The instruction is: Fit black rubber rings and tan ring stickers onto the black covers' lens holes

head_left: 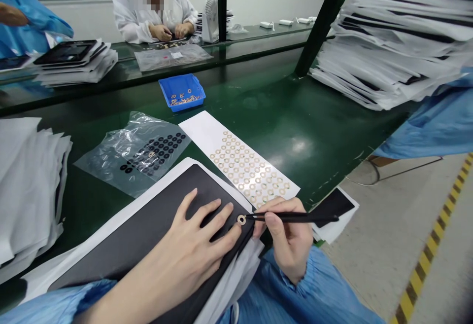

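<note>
My left hand (pixel 201 237) lies with spread fingers on a flat black panel (pixel 148 220), which rests on white sheets. One fingertip is beside a small gold ring (pixel 241 220) near the panel's right corner. My right hand (pixel 286 237) is closed around black tweezers (pixel 295 217), whose tips reach the ring's edge; I cannot tell whether they pinch it. Just beyond the panel lies a white sheet (pixel 199 124) bearing rows of similar gold rings. To its left, a clear plastic bag (pixel 111 154) is by a group of black rings (pixel 158 151).
A blue tray (pixel 181 85) holds loose gold rings. Stacks of wrapped black panels stand at the right (pixel 388 43) and far left (pixel 77 62). White sheets (pixel 29 191) are piled at left. A person in white (pixel 155 23) works across the bench; blue sleeves show at both sides.
</note>
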The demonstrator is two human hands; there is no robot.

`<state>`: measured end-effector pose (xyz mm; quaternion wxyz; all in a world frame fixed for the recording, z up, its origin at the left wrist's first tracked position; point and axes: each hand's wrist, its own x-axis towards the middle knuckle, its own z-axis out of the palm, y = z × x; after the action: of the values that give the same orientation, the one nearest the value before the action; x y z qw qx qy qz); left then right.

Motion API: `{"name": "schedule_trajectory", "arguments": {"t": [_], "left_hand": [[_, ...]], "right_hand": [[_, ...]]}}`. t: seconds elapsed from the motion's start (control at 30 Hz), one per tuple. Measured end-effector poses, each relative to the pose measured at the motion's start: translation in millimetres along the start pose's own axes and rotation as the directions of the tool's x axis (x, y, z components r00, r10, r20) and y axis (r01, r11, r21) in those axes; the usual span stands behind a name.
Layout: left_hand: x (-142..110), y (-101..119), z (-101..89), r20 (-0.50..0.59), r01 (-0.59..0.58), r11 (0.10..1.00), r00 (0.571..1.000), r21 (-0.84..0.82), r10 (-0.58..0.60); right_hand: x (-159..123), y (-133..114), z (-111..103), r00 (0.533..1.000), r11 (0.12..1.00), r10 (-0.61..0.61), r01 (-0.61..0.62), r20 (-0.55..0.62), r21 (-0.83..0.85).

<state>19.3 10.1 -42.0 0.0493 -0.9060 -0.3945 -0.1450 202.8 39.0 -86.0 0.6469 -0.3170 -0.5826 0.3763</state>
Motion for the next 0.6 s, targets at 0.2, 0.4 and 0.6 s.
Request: {"name": "schedule_trajectory", "arguments": {"t": [0.2, 0.4, 0.6], "left_hand": [[2.2, -0.1, -1.5, -0.042, 0.013, 1.0, 0.999, 0.028, -0.012], [2.8, -0.3, -0.8, -0.058, 0.023, 1.0, 0.998, -0.004, -0.023], [1.4, -2.5, -1.5, -0.018, 0.023, 0.999, 1.0, -0.031, -0.024]], "right_hand": [[-0.2, 1.4, -0.8, 0.999, 0.998, -0.052, 0.052, 0.011, -0.046], [-11.9, 1.1, 2.8, 0.995, 0.995, -0.094, 0.095, 0.036, -0.024], [13.3, -27.4, -1.2, 0.985, 0.988, -0.153, 0.154, 0.079, -0.009]]}}
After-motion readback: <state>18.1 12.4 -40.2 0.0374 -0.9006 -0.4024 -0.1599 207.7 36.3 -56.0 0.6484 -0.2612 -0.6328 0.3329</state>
